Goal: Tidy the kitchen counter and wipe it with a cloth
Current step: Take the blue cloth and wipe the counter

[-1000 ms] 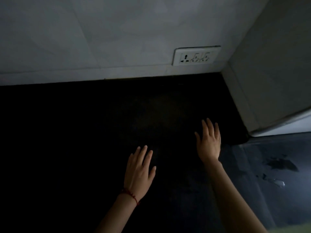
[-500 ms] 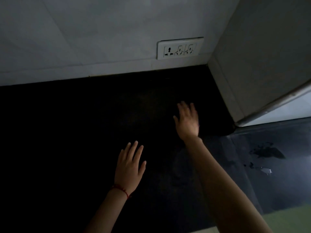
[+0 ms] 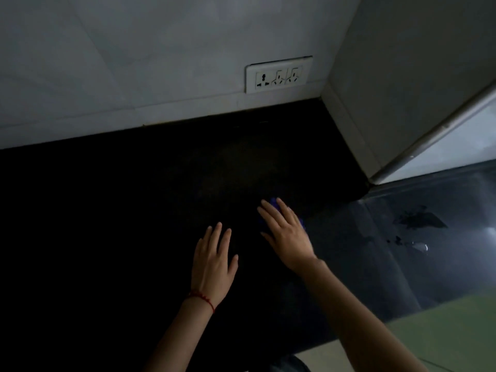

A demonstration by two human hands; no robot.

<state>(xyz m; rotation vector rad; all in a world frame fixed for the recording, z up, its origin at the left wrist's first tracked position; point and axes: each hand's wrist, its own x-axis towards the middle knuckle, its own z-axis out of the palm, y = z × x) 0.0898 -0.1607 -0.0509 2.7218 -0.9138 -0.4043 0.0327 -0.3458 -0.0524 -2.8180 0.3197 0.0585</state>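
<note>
On the dark counter (image 3: 112,224), the left hand (image 3: 213,264) lies flat, fingers straight and slightly spread. Just right of it, the right hand (image 3: 285,232) presses flat on a purple cloth (image 3: 274,203), mostly hidden beneath. The wall socket (image 3: 279,75) shows no legible writing.

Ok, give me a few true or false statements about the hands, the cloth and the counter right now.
1. The right hand lies flat on a purple cloth. True.
2. The left hand grips the cloth. False: it rests flat on the dark counter, apart from the cloth.
3. A socket plate sits on the wall behind the counter. True.
4. A plug is in the socket plate. False: nothing is plugged in.
5. The left wrist wears a red thread. True.
</note>
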